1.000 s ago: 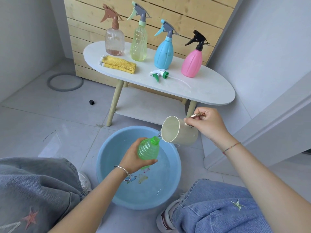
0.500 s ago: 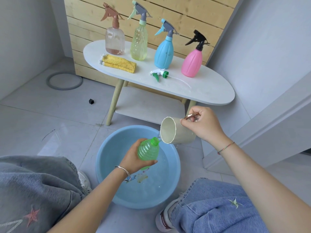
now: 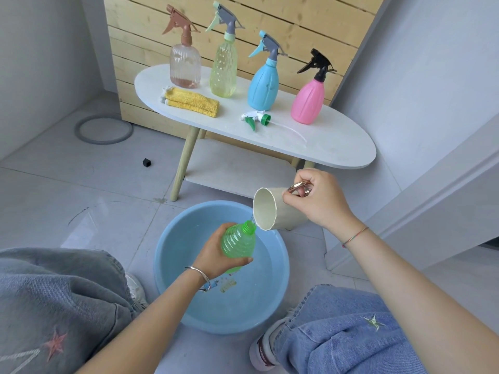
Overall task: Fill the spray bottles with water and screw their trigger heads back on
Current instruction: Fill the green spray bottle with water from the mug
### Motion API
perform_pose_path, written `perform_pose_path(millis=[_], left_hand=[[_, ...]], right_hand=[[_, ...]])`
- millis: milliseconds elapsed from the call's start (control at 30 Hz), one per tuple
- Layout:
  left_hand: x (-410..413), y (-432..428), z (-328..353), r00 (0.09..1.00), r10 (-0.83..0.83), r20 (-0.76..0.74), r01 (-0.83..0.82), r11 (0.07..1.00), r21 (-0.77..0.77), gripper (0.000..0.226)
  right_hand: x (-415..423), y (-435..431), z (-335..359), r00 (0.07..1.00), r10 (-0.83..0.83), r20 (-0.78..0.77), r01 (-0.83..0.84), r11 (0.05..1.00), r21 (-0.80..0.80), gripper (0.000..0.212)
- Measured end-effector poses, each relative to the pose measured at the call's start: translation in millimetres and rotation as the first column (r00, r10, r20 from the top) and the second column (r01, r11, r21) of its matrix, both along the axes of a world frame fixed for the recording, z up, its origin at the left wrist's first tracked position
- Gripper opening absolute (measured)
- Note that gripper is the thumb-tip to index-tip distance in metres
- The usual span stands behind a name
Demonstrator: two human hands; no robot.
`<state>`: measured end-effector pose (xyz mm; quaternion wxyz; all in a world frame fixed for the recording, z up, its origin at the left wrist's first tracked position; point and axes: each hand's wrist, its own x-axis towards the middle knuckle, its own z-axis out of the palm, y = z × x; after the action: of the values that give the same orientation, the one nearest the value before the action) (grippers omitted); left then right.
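My left hand (image 3: 216, 252) grips a green bottle (image 3: 239, 242) with no head on it, tilted over the blue basin (image 3: 167, 244). My right hand (image 3: 321, 201) holds a cream cup (image 3: 272, 211) by its metal handle, tipped so its rim sits just above the bottle's open neck; a thin stream of water runs in. The bottle's white and green trigger head (image 3: 255, 118) lies on the white table (image 3: 337, 147). Behind it stand several capped spray bottles: clear pink (image 3: 185, 66), yellow-green (image 3: 223, 68), blue (image 3: 263, 86) and pink (image 3: 307, 99).
A folded yellow cloth (image 3: 191, 102) lies on the table's left part. The basin holds water and sits on the tiled floor between my knees. A grey ring (image 3: 104, 129) and a small black cube (image 3: 146, 162) lie on the floor at left. A wall edge stands close at right.
My right hand has tipped the cup further and brought its rim closer to the bottle's neck. The bottle has stayed over the basin.
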<state>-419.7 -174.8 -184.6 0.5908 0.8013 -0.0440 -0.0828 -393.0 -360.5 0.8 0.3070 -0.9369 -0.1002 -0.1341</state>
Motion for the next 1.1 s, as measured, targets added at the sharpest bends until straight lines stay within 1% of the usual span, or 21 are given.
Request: perform_pose_path(millis=[100,400,633,767,900,1000,1100], left_hand=[[0,0,0,1.0,0.002,0.001,-0.002,1.0,-0.005,0.071],[0,-1,1,1.0,0.01,0.006,-0.01,1.0,0.003,0.071],[0,-2,-1,1.0,0.018,0.004,-0.018,1.0,-0.003,0.074],[0,-1,0,1.0,0.023,-0.003,-0.023,1.0,-0.011,0.072],[0,1,-1,0.999,0.036,-0.005,-0.036,0.999,-0.024,0.071],[0,1,-2,0.999,0.038,-0.001,-0.038,0.999,-0.03,0.069],[0,2,-4,0.999,0.05,-0.001,-0.05,0.998,-0.037,0.068]], right_hand=[[0,1,-1,0.999,0.028,0.041,-0.026,0.999,-0.039,0.038],[4,6,-4,0.984,0.109,0.14,-0.086,0.983,-0.164,0.025],[4,8,-6,0.971,0.168,0.17,-0.12,0.958,-0.259,0.026],[4,10,-7,0.95,0.236,0.206,-0.161,0.932,-0.325,0.025],[4,12,-10,0.923,0.304,0.237,-0.2,0.903,-0.379,0.03],[5,14,-13,0.908,0.332,0.255,-0.215,0.892,-0.398,0.033],[5,14,-17,0.916,0.316,0.247,-0.209,0.901,-0.379,0.031]])
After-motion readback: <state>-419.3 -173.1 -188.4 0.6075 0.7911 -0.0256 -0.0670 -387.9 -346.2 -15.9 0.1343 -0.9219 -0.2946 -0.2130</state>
